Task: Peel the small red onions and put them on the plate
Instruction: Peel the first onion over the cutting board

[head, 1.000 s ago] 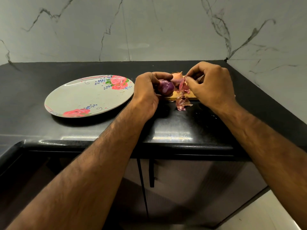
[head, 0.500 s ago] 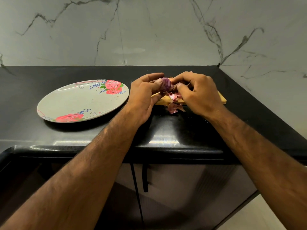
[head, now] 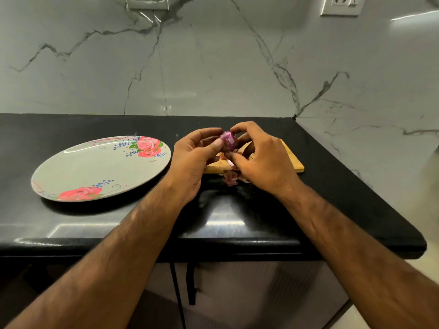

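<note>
Pinching onion (head: 228, 140) btwn L hand (head: 192, 160) & R hand (head: 263, 160) fingers (long axis unclear).

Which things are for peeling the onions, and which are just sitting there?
For the job: the red onion, held between the left hand and right hand; the flowered plate, with no onion on it yet; the wooden cutting board; the onion peels.

Just there: the black countertop; the wall sockets; the cabinet handles.
</note>
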